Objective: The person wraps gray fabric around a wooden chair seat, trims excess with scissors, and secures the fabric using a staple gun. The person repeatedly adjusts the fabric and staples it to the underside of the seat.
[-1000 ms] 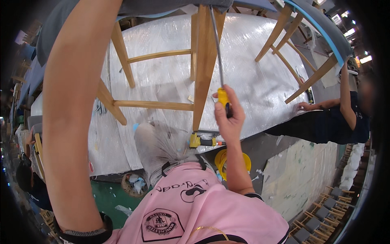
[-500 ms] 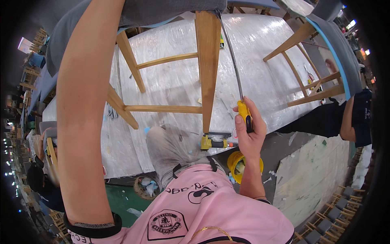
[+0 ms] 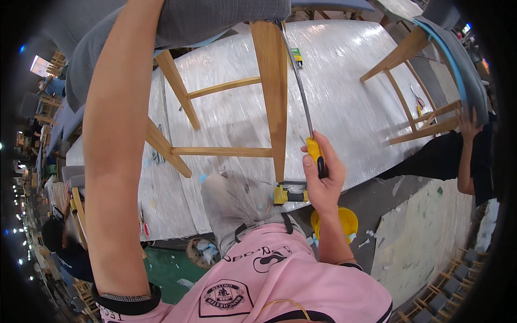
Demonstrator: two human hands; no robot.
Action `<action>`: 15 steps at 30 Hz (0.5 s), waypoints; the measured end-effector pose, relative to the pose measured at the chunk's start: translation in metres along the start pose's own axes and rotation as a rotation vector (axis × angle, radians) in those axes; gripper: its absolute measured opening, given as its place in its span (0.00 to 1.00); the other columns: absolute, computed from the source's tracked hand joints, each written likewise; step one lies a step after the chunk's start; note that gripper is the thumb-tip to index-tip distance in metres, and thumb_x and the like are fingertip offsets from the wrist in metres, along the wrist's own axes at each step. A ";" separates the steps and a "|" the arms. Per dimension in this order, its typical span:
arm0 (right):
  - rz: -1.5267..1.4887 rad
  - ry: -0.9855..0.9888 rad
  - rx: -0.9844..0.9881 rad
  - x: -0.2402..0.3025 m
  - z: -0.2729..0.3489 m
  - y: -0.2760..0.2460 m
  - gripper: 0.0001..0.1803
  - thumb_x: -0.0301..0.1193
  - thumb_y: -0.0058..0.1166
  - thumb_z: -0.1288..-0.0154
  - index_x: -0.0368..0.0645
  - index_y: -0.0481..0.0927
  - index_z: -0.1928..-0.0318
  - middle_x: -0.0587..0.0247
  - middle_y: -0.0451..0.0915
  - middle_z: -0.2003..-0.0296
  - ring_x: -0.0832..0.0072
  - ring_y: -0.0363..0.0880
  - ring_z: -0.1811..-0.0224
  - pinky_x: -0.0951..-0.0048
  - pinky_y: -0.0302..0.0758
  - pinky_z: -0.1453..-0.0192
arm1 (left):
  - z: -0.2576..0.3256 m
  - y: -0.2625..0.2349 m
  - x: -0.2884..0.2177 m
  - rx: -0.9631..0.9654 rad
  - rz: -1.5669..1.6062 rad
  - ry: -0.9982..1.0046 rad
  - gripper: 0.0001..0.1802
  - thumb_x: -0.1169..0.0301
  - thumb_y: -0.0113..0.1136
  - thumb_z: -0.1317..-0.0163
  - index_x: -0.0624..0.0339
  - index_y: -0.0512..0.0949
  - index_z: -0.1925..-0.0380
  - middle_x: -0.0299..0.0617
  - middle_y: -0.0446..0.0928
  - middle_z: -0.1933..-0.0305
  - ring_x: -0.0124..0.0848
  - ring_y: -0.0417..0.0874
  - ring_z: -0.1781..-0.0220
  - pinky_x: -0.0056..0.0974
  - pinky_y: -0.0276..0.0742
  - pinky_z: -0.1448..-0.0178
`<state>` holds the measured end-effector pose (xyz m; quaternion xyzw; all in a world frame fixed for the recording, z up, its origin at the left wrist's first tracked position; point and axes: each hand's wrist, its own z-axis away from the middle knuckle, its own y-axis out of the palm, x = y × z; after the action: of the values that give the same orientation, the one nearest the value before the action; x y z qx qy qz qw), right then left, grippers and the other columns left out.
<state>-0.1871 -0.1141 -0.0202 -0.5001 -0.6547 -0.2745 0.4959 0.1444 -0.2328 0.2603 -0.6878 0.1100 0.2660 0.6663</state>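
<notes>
My right hand (image 3: pixel 326 180) is wrapped round the yellow-and-black handle of a long screwdriver (image 3: pixel 305 91). Its steel shaft slants up to the edge of a grey upholstered seat (image 3: pixel 226 21), beside the top of a wooden chair leg (image 3: pixel 269 81); the tip's exact contact is hard to see. The chair stands in front of me, with light wooden legs and crossbars. My left forearm (image 3: pixel 119 134) reaches up across the grey fabric, and the hand lies beyond the top edge. Below the near leg is a yellow-and-black staple gun (image 3: pixel 291 195).
Clear plastic film covers the worktable (image 3: pixel 334 70), where a small green-and-yellow box (image 3: pixel 297 58) lies. Red-handled scissors (image 3: pixel 144 226) are at the left edge. A yellow bucket (image 3: pixel 347 222) stands below. Co-workers' hands are at another chair (image 3: pixel 398 105) on the right and one at far left.
The view has shifted slightly, and the screwdriver stays at the seat edge in my right hand. At right, the co-worker's hand has come down onto the other chair's seat edge.
</notes>
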 end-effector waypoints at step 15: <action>-0.110 -0.155 -0.020 -0.058 -0.040 0.031 0.21 0.21 0.61 0.31 0.33 0.79 0.38 0.53 0.85 0.55 0.69 0.85 0.54 0.71 0.78 0.48 | -0.006 0.001 0.009 0.061 0.057 0.191 0.41 0.35 0.52 0.29 0.51 0.74 0.28 0.43 0.71 0.23 0.35 0.71 0.23 0.37 0.59 0.19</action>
<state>-0.1427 -0.1601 -0.0638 -0.4881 -0.7148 -0.2685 0.4229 0.1527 -0.2366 0.2550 -0.6861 0.2008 0.2147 0.6654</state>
